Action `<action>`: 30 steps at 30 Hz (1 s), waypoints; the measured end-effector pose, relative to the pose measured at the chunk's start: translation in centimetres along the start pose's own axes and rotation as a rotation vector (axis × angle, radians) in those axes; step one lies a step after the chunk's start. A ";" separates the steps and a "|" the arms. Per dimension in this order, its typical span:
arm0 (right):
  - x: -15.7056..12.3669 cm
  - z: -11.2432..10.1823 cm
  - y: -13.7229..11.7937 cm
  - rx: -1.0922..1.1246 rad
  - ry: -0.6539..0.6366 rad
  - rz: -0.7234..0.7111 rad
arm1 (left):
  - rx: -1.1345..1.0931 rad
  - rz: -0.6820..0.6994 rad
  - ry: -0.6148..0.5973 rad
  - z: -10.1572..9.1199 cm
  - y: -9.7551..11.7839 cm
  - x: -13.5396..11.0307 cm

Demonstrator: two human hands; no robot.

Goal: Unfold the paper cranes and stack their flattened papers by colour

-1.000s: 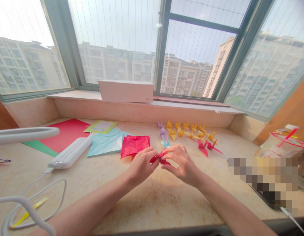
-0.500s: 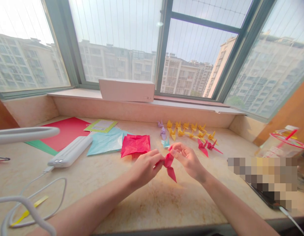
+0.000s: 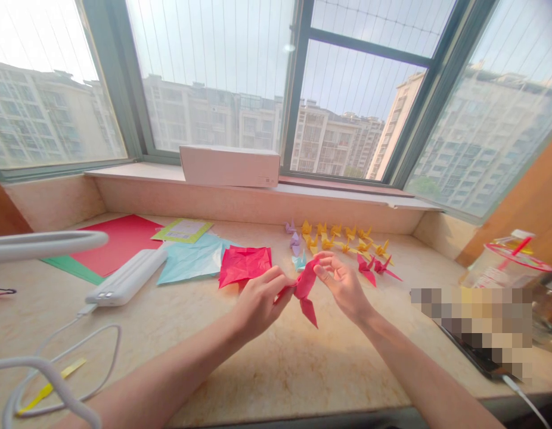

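Observation:
Above the stone ledge I hold a red paper crane between both hands. My left hand pinches its left side, the fingertips partly hidden behind the paper. My right hand grips the upper right part between thumb and fingers. One pointed red flap hangs down below. Just behind my hands lie a creased red sheet and a small light-blue crane. Two finished red cranes stand to the right of my right hand.
Several yellow cranes and a few lilac ones stand at the back. Creased blue paper, a white power bank and cables are on the left. A lidded plastic cup and a phone are at right.
My right fingers have shifted slightly on the crane, and its upper red part now shows wider and more spread out. My left hand keeps its pinch.

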State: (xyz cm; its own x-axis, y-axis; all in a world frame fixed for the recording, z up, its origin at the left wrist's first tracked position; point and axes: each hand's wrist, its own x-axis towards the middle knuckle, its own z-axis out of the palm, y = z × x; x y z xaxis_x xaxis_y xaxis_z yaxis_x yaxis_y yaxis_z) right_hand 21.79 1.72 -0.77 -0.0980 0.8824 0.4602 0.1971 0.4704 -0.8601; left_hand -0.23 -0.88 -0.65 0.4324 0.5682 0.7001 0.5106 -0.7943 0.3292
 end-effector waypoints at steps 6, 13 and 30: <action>-0.8 0.9 -0.9 0.101 -0.336 0.140 | 0.113 -0.018 -0.006 0.1 -0.4 0.0; -0.6 1.3 -1.1 0.238 -0.268 0.164 | 0.153 -0.026 0.014 0.1 -0.7 0.0; -0.7 1.0 -0.3 0.291 -0.121 0.065 | -0.071 -0.200 0.011 -0.4 -0.7 0.8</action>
State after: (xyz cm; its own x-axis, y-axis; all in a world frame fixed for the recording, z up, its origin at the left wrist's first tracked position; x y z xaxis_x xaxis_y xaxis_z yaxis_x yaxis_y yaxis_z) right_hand 20.85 1.00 -1.02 -0.2136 0.8967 0.3878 -0.0791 0.3797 -0.9217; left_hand -0.51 0.04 -0.10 0.3191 0.7139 0.6233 0.5313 -0.6794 0.5061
